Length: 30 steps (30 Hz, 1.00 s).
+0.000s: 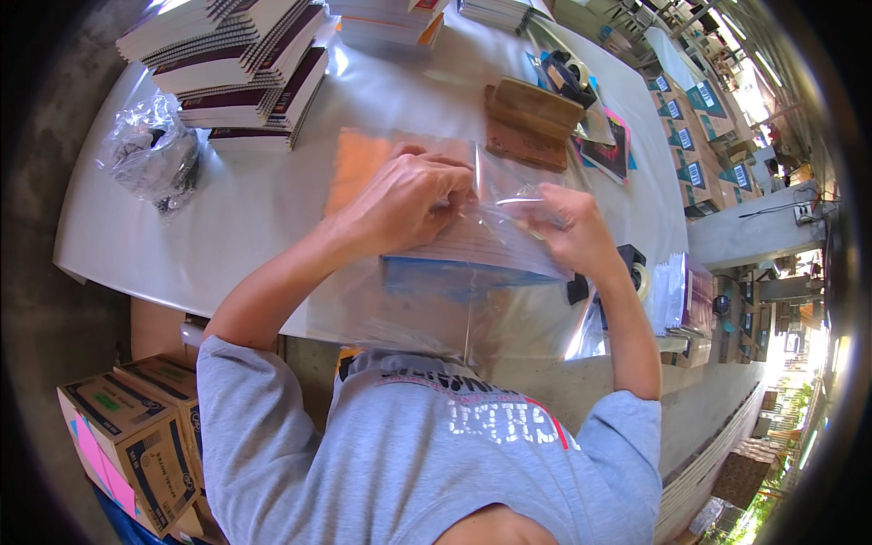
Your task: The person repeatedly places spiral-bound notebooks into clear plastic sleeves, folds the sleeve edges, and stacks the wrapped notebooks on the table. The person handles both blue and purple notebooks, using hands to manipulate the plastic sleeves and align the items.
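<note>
Both hands are right in the thick of it, over the near half of the white table (pixel 250 218)! The left hand (pixel 409 200) has its fingers curled in, thumb and fingertips pinching the clear plastic (pixel 500 216); and across from it the right hand (pixel 572 227) nips the same sheet between thumb and bent fingers, the film creased and glinting in the short gap between them. The plastic lies over a pale, lined stack (pixel 490 250) with a blue band (pixel 436 274) along its near side, and it spreads toward the table edge, right in front of the grey shirt (pixel 427 436). An orange sheet (pixel 357 163) shows beyond the left wrist. Just past the hands sits a brown block (pixel 534 118), a black tape dispenser (pixel 570 80) behind it; another tape roll (pixel 639 280) stands by the right forearm. Over on the far left, spiral-bound books (pixel 250 95) pile high beside a crumpled clear bag (pixel 150 154), and cardboard boxes (pixel 127 431) stack up below the table.
</note>
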Available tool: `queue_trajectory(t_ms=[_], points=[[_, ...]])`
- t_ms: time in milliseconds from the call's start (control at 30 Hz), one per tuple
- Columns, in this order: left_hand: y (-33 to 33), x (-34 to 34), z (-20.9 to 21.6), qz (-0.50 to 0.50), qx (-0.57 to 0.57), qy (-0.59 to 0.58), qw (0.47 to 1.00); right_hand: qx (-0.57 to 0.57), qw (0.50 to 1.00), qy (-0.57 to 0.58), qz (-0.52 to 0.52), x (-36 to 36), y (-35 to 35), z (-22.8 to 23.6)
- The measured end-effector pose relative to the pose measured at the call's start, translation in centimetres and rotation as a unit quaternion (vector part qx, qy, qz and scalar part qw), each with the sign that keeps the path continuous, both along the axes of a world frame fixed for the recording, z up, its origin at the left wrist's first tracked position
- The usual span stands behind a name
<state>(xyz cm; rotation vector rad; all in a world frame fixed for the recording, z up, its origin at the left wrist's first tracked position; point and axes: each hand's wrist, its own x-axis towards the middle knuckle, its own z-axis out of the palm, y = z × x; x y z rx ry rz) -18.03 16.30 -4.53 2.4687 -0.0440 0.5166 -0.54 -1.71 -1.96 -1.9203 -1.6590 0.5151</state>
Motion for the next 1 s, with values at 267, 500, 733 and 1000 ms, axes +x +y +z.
queue_trajectory(t_ms=[267, 500, 733, 1000], points=[[-4.1, -2.7, 0.5, 0.032, 0.150, -0.044, 0.987, 0.021, 0.885, -0.460, 0.064, -5.4, -3.0, 0.3], [-4.5, -3.8, -6.8, 0.133, 0.335, -0.287, 0.888, 0.118, 0.955, -0.254, -0.101, -8.3, -4.6, -2.6], [-7.1, -3.6, -5.9, 0.237, 0.213, -0.185, 0.930, 0.233, 0.886, -0.338, -0.216, -9.0, -4.5, -8.2], [-8.2, -3.2, -7.9, 0.307, 0.287, -0.185, 0.888, 0.152, 0.764, -0.047, -0.625, 5.6, -21.3, -10.9]])
